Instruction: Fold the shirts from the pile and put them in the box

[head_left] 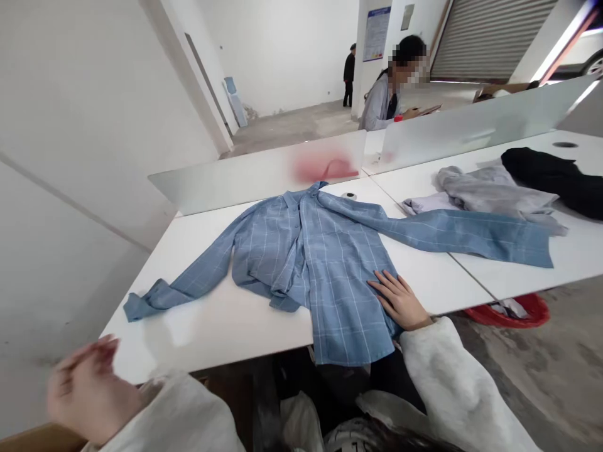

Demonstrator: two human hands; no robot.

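A blue checked shirt point(311, 251) lies spread face up on the white table point(221, 326), both sleeves stretched out sideways and its hem hanging over the near edge. My right hand point(399, 300) rests flat on the shirt's right lower edge, fingers stretched out and open. Off the table's near left corner, my left hand point(87, 386) hovers in the air, blurred by motion, fingers loosely curled with nothing visible in them.
A grey garment point(490, 191) and a black garment point(556, 179) lie on the adjoining table at right. A red basket point(518, 311) sits on the floor under it. Frosted dividers point(245, 172) line the far edge. One person sits beyond the divider; another stands far back.
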